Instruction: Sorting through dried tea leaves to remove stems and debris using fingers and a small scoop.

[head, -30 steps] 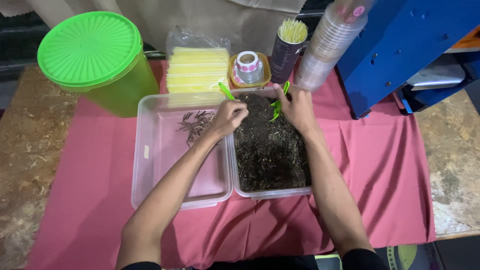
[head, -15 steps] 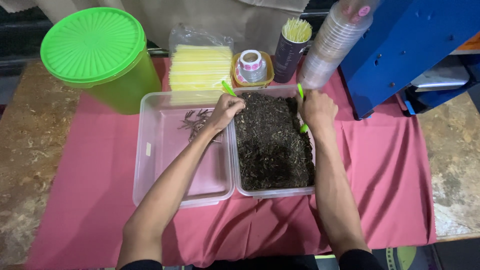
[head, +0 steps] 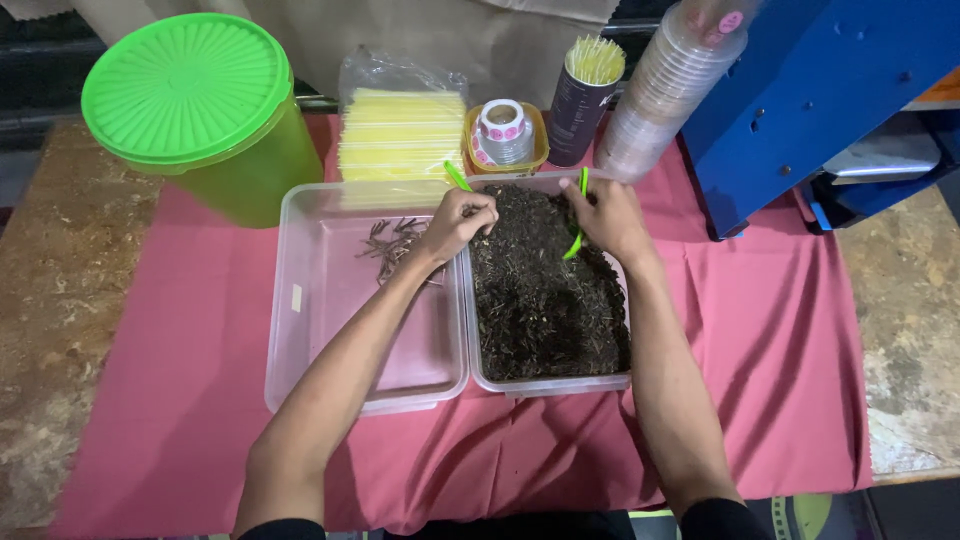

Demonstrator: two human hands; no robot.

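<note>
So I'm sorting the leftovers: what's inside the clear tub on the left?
In the left clear tub, a small heap of thin dark twigs lies near its far end. The left hand and forearm cover part of the pile and the floor.
</note>
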